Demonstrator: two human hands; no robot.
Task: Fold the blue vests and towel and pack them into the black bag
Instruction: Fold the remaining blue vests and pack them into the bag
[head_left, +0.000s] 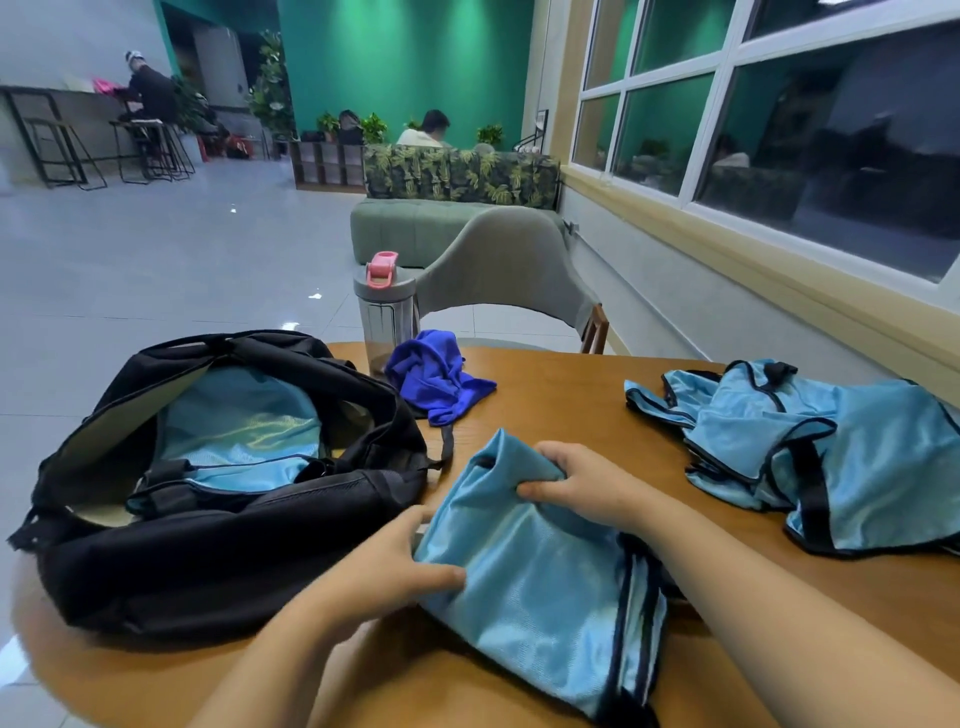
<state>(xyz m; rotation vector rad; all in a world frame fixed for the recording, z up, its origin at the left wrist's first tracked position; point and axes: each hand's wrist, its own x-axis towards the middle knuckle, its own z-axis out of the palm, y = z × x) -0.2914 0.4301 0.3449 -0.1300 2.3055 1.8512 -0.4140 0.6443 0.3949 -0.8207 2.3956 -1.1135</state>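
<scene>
A folded light-blue vest (540, 587) with dark trim lies on the wooden table (561, 395) in front of me. My left hand (395, 566) grips its left edge, thumb on top. My right hand (576, 483) clutches a bunch of its cloth at the upper end. The black bag (223, 540) stands open at the left, with light-blue vest fabric (239, 431) lying inside it. A pile of loose light-blue vests (810, 452) lies at the right. A crumpled dark-blue towel (436, 379) sits behind the bag.
A clear water bottle (385, 312) with a pink lid stands at the table's far edge by the towel. A grey chair (509, 265) faces me across the table. A window wall runs along the right; two people sit far off in the room.
</scene>
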